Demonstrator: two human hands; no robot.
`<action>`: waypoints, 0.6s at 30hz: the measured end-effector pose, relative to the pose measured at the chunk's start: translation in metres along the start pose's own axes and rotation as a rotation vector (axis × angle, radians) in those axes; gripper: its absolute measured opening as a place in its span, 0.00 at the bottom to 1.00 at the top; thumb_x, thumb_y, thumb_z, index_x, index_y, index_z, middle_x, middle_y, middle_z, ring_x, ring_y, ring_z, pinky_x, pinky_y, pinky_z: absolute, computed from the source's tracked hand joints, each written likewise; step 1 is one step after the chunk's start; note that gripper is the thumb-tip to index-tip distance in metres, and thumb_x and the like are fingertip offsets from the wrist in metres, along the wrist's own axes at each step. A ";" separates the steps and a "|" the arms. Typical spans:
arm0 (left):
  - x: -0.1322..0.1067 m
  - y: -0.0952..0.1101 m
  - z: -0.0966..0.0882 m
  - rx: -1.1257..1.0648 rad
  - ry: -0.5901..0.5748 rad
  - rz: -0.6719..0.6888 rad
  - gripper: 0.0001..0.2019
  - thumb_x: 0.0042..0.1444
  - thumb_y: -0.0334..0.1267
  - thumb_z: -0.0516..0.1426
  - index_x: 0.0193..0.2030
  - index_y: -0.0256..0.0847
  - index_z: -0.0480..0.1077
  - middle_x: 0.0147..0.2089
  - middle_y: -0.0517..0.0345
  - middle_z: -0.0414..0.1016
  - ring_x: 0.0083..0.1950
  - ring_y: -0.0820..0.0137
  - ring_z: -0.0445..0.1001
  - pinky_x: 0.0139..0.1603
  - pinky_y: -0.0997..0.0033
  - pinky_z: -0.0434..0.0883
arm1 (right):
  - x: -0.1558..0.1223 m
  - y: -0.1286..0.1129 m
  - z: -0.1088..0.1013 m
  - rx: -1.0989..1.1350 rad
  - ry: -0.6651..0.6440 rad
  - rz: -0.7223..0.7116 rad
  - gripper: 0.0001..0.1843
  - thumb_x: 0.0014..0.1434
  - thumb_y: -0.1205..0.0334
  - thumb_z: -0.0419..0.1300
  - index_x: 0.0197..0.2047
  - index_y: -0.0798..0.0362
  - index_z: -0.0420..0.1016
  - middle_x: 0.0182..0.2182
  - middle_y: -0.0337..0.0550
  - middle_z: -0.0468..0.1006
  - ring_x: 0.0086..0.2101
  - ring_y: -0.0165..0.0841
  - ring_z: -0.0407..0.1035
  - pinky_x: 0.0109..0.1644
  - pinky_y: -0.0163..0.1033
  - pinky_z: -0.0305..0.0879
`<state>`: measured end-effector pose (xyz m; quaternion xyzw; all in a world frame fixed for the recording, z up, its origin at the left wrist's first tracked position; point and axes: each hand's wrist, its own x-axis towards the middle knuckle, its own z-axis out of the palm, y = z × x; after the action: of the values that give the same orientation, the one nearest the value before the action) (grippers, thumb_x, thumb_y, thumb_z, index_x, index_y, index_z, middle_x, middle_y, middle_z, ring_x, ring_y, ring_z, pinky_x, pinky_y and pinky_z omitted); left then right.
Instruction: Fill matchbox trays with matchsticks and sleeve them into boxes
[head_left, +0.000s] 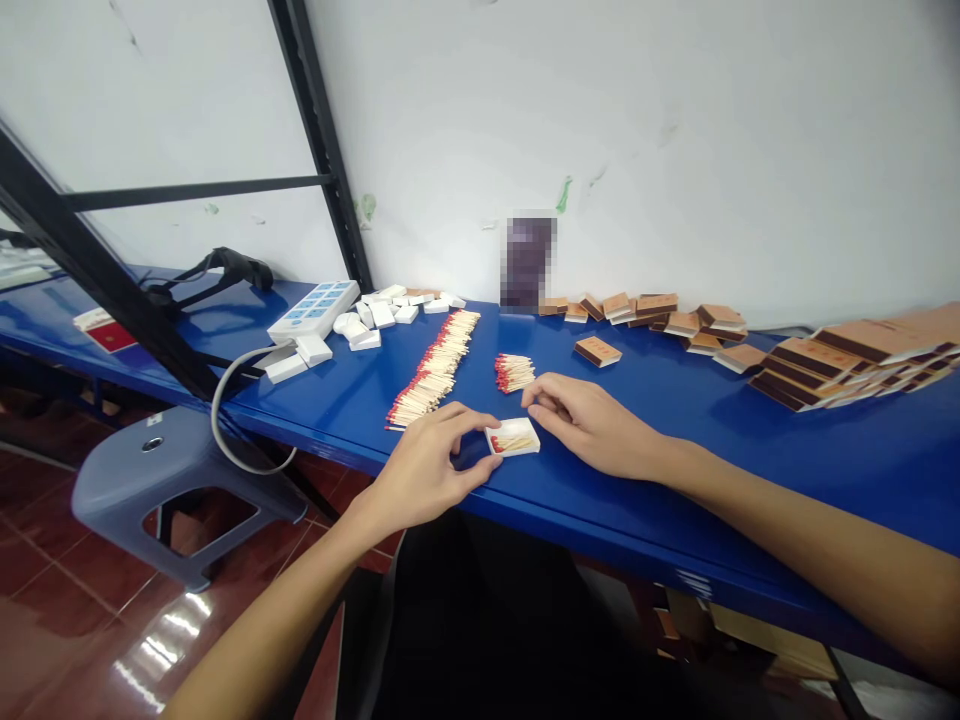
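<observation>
A small white matchbox tray (514, 438) with red-tipped matches in it lies on the blue table (675, 420) near its front edge. My left hand (427, 465) pinches the tray's left end between thumb and forefinger. My right hand (592, 425) rests just right of the tray, fingers curled, fingertips touching its far right corner. A small bundle of matches (514, 372) lies just behind the tray, and a long row of matches (435, 370) stretches away to its left.
Empty white trays (375, 320) and a white power strip (313, 310) lie at the back left. Brown matchbox sleeves (652, 312) line the wall, with stacks (847, 362) at the right. A grey plastic stool (172, 470) stands on the red tiled floor at left, beside a black metal frame (97, 270).
</observation>
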<state>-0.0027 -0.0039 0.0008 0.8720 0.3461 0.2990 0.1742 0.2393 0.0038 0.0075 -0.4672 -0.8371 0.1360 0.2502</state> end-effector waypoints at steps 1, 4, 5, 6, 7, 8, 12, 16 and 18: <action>0.000 0.000 0.000 0.000 -0.011 0.008 0.12 0.59 0.39 0.61 0.49 0.43 0.75 0.40 0.59 0.74 0.31 0.74 0.65 0.37 0.71 0.65 | 0.002 0.006 0.001 -0.041 0.033 0.021 0.07 0.67 0.59 0.50 0.42 0.50 0.67 0.27 0.37 0.67 0.29 0.34 0.63 0.35 0.40 0.58; 0.000 0.001 0.000 -0.023 -0.024 0.009 0.10 0.59 0.39 0.61 0.47 0.44 0.75 0.44 0.59 0.74 0.31 0.75 0.65 0.37 0.72 0.66 | 0.006 0.021 0.001 -0.153 0.097 0.082 0.09 0.64 0.60 0.53 0.46 0.51 0.69 0.30 0.39 0.69 0.29 0.34 0.64 0.33 0.39 0.58; -0.001 0.000 0.000 -0.028 -0.027 0.005 0.10 0.59 0.39 0.61 0.47 0.44 0.75 0.44 0.59 0.75 0.32 0.75 0.66 0.37 0.72 0.66 | 0.008 0.024 0.001 -0.176 0.101 0.088 0.10 0.64 0.60 0.53 0.47 0.50 0.70 0.31 0.39 0.69 0.30 0.34 0.64 0.33 0.39 0.58; -0.001 0.000 0.000 -0.032 -0.028 0.001 0.10 0.59 0.39 0.61 0.47 0.44 0.75 0.44 0.59 0.74 0.32 0.75 0.66 0.37 0.72 0.66 | 0.009 0.026 0.001 -0.192 0.102 0.088 0.10 0.64 0.60 0.53 0.47 0.50 0.71 0.31 0.40 0.70 0.30 0.34 0.65 0.33 0.39 0.58; -0.001 0.000 0.000 -0.035 -0.028 -0.001 0.10 0.59 0.39 0.61 0.47 0.44 0.75 0.44 0.59 0.74 0.32 0.75 0.66 0.37 0.72 0.66 | 0.009 0.028 0.001 -0.203 0.098 0.081 0.10 0.65 0.60 0.53 0.47 0.50 0.71 0.32 0.40 0.70 0.31 0.35 0.65 0.34 0.39 0.58; -0.001 -0.001 0.000 -0.038 -0.026 -0.003 0.10 0.59 0.39 0.61 0.47 0.44 0.75 0.44 0.59 0.74 0.32 0.75 0.66 0.36 0.72 0.66 | 0.010 0.028 0.001 -0.210 0.092 0.070 0.11 0.65 0.59 0.53 0.47 0.50 0.72 0.32 0.41 0.70 0.31 0.35 0.65 0.34 0.40 0.59; -0.002 -0.002 0.000 -0.042 -0.021 -0.003 0.10 0.59 0.40 0.61 0.48 0.44 0.75 0.44 0.59 0.74 0.33 0.75 0.66 0.36 0.72 0.66 | 0.010 0.028 0.002 -0.216 0.074 0.050 0.12 0.66 0.59 0.52 0.48 0.50 0.74 0.32 0.41 0.71 0.31 0.35 0.66 0.35 0.40 0.60; -0.001 -0.002 0.001 -0.036 -0.017 0.006 0.10 0.59 0.39 0.61 0.47 0.44 0.75 0.44 0.60 0.74 0.32 0.75 0.66 0.37 0.72 0.66 | 0.010 0.028 0.002 -0.210 0.075 0.048 0.14 0.66 0.60 0.51 0.50 0.50 0.74 0.31 0.41 0.70 0.31 0.35 0.66 0.35 0.40 0.60; -0.001 -0.002 0.001 -0.032 -0.017 0.008 0.10 0.59 0.38 0.61 0.47 0.44 0.75 0.44 0.60 0.74 0.32 0.76 0.66 0.37 0.73 0.66 | 0.010 0.028 0.002 -0.208 0.078 0.046 0.14 0.66 0.60 0.51 0.48 0.50 0.75 0.31 0.42 0.70 0.31 0.35 0.66 0.35 0.41 0.60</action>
<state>-0.0041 -0.0031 -0.0011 0.8729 0.3364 0.2979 0.1900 0.2538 0.0269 -0.0039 -0.5146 -0.8254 0.0358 0.2294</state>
